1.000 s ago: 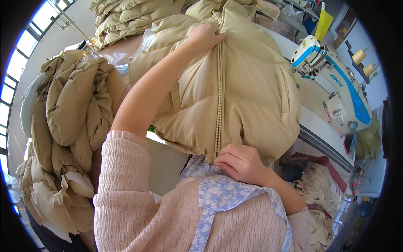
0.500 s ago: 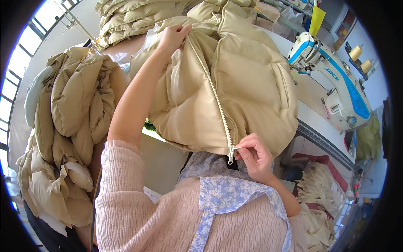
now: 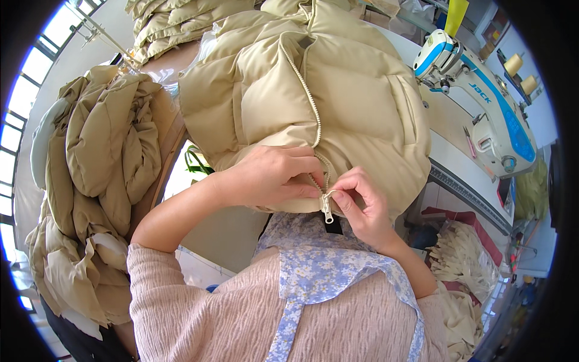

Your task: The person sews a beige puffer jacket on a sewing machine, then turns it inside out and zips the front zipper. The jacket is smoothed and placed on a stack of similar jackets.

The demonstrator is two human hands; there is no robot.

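Note:
A beige puffer jacket (image 3: 368,114) lies spread in front of me, its hem toward my body. Its front zipper (image 3: 307,99) has the two tooth rows apart over most of their length. At the hem hangs a pale metal zipper slider (image 3: 327,211) with its pull pointing down. My left hand (image 3: 274,175) is closed on the left front edge of the jacket, just above the slider. My right hand (image 3: 365,205) pinches the zipper's bottom end beside the slider, thumb against forefinger.
A white and blue sewing machine (image 3: 482,108) stands on the table at right, with thread cones (image 3: 514,64) behind it. Beige padded garments (image 3: 105,139) are heaped at left, and more quilted pieces (image 3: 175,27) are stacked at the back. A bag of cream scraps (image 3: 461,256) sits low at right.
My left hand has come down from the jacket's upper front edge to the hem, beside my right hand. The right hand stays at the slider. The upper zipper edge now curves more loosely.

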